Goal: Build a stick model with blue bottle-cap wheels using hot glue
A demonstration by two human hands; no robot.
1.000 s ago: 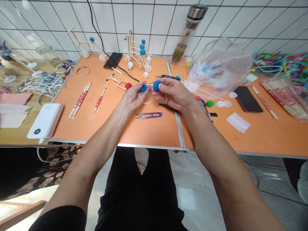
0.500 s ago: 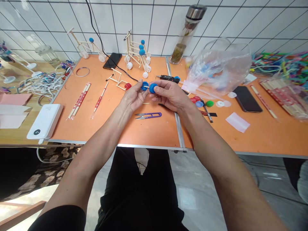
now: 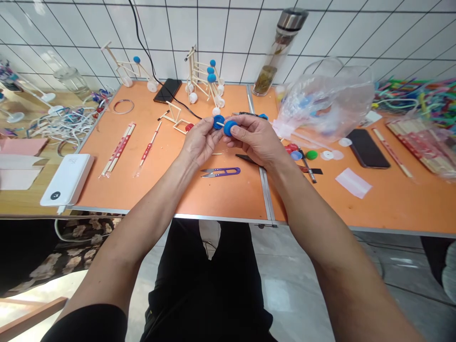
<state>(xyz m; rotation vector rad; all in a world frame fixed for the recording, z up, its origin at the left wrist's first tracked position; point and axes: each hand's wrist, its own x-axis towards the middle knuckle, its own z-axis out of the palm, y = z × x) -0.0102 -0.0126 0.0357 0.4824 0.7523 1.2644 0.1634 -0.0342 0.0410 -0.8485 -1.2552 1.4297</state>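
Two blue bottle caps are joined by a short wooden stick between my hands. My left hand (image 3: pixel 201 140) pinches the left blue cap (image 3: pixel 218 121), and my right hand (image 3: pixel 253 135) grips the right blue cap (image 3: pixel 230 128). Purple thread snips (image 3: pixel 221 172) lie on the table just below my hands. Behind my left hand is a small stick frame (image 3: pixel 174 116) with a red cap (image 3: pixel 189 127) at its end. A black pen-like tool (image 3: pixel 246 114) is partly hidden behind my right hand.
Stick models (image 3: pixel 203 76) with caps as wheels stand by the tiled wall, near a phone (image 3: pixel 167 90) and a glass bottle (image 3: pixel 278 54). Wrapped chopsticks (image 3: pixel 119 149) lie left. A plastic bag (image 3: pixel 322 102), loose caps (image 3: pixel 311 155) and another phone (image 3: pixel 368 148) are right.
The joined caps have tilted and shifted slightly up and right in my hands, with the left cap raised. Both hands keep their hold.
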